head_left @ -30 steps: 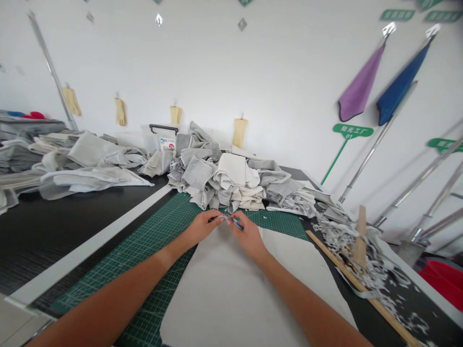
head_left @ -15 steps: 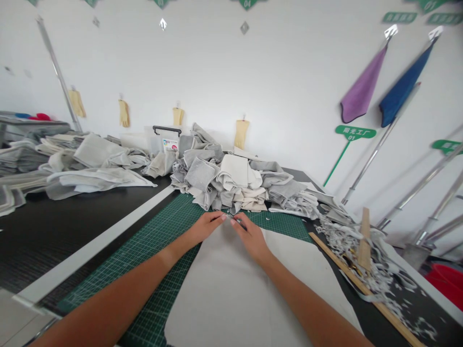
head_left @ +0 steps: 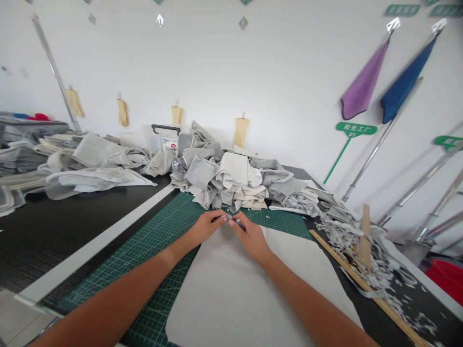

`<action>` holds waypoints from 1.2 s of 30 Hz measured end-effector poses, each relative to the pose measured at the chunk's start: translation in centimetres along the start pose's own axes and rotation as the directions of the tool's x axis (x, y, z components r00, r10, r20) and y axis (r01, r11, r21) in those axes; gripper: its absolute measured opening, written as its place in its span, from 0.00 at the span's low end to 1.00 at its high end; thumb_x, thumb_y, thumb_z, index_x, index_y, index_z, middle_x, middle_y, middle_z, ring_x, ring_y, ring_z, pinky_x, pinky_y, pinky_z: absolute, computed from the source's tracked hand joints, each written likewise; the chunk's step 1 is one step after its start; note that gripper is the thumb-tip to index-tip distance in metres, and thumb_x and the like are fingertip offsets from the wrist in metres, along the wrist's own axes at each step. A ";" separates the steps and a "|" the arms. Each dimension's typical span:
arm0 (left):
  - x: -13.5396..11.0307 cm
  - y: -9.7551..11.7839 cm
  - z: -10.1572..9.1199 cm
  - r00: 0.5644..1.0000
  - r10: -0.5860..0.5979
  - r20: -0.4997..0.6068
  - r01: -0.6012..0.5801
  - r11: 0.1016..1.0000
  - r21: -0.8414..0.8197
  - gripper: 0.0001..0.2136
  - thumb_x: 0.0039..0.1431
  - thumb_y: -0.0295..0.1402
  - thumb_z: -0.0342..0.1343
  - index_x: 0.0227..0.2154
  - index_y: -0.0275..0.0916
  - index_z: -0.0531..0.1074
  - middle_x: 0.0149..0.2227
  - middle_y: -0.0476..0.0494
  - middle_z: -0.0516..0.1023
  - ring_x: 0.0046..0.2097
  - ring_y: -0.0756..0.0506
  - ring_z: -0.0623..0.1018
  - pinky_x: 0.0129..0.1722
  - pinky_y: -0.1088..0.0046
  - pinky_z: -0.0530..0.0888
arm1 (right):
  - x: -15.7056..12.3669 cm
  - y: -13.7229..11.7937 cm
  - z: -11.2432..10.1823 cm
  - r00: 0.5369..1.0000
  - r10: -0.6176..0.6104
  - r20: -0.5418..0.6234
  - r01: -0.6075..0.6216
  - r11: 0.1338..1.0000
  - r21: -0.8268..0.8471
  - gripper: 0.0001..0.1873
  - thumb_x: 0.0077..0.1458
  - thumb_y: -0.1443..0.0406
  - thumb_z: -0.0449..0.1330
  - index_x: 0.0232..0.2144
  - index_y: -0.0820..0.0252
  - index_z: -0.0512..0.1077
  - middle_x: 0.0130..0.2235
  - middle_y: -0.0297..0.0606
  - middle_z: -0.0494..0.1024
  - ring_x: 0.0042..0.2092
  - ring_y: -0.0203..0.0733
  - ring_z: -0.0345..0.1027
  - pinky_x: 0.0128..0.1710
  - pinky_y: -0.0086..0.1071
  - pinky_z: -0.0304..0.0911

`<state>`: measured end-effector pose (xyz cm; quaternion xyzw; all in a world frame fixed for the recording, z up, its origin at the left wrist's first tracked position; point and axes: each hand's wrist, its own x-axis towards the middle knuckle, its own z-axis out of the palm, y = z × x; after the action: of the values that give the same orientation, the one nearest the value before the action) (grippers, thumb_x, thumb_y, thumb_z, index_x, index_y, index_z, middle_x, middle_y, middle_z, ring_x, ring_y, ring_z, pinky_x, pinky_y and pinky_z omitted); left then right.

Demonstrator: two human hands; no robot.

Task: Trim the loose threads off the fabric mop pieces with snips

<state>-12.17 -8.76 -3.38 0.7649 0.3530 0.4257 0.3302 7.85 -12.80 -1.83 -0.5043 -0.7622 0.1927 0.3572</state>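
Note:
A large pale grey cloth [head_left: 231, 289] lies spread before me, its far end narrowing up between my hands. My left hand [head_left: 210, 225] pinches at that far end, with a thin dark sliver showing by its fingers. Beside it, almost touching, my right hand [head_left: 250, 236] is closed around a small tool with a dark blue handle [head_left: 239, 225]. A shiny metal part of it shows between the fingertips; its exact kind is too small to tell. Under the cloth is a green gridded cutting mat [head_left: 155, 246].
A heap of folded grey and white cloths [head_left: 231, 178] sits just beyond my hands. More cloths [head_left: 94, 159] lie at the left on the black table [head_left: 47, 226]. At the right are a wooden strip [head_left: 376, 294], a wooden piece [head_left: 364, 241] and shredded cloth scraps [head_left: 383, 274].
My fingers have shifted slightly at the cloth's far end, and the dark blue handle shows more clearly in my right hand. The view has tilted down a little.

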 end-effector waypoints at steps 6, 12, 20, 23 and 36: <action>0.1 -0.4 0.1 0.998 -0.057 0.016 0.058 0.997 -0.057 0.17 0.62 0.43 0.53 0.43 0.37 0.80 0.39 0.43 0.82 0.43 0.43 0.77 0.44 0.72 0.71 | 0.0 0.0 0.0 1.000 -0.020 -0.009 0.020 1.000 -0.016 0.17 0.65 0.49 0.48 0.40 0.51 0.69 0.27 0.29 0.70 0.28 0.38 0.64 0.29 0.27 0.49; 0.0 -0.4 0.4 0.992 -0.124 0.007 0.124 0.987 -0.101 0.18 0.61 0.44 0.55 0.40 0.36 0.81 0.37 0.44 0.82 0.42 0.42 0.77 0.45 0.70 0.72 | -0.1 0.0 -0.1 0.999 -0.037 0.004 0.038 0.999 -0.025 0.16 0.66 0.50 0.48 0.41 0.51 0.68 0.28 0.29 0.71 0.28 0.39 0.65 0.29 0.27 0.49; -0.2 -0.1 0.5 0.989 -0.150 0.012 0.150 0.976 -0.158 0.18 0.60 0.44 0.55 0.42 0.35 0.81 0.40 0.43 0.83 0.44 0.41 0.78 0.45 0.70 0.72 | -0.1 0.0 0.0 0.998 -0.059 0.001 0.059 0.997 -0.059 0.16 0.66 0.50 0.47 0.41 0.51 0.69 0.30 0.30 0.73 0.30 0.39 0.66 0.31 0.27 0.51; -0.3 -0.1 0.5 0.988 -0.153 0.011 0.153 0.975 -0.160 0.18 0.60 0.44 0.55 0.42 0.35 0.81 0.39 0.43 0.83 0.42 0.42 0.78 0.43 0.71 0.71 | -0.1 0.1 0.0 0.998 -0.059 -0.008 0.059 0.997 -0.057 0.16 0.66 0.51 0.48 0.41 0.52 0.69 0.31 0.30 0.74 0.30 0.39 0.67 0.31 0.27 0.52; -0.4 0.6 0.7 0.985 -0.174 -0.013 0.170 0.976 -0.135 0.19 0.59 0.47 0.55 0.29 0.34 0.78 0.28 0.47 0.77 0.33 0.47 0.72 0.30 0.76 0.66 | 0.0 0.0 0.0 0.999 -0.041 -0.027 0.042 0.999 0.022 0.16 0.65 0.50 0.49 0.40 0.52 0.69 0.27 0.28 0.70 0.28 0.38 0.64 0.29 0.27 0.51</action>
<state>-11.56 -9.54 -3.32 0.7025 0.3926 0.4275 0.4118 7.81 -12.82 -1.81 -0.4870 -0.7654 0.1869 0.3769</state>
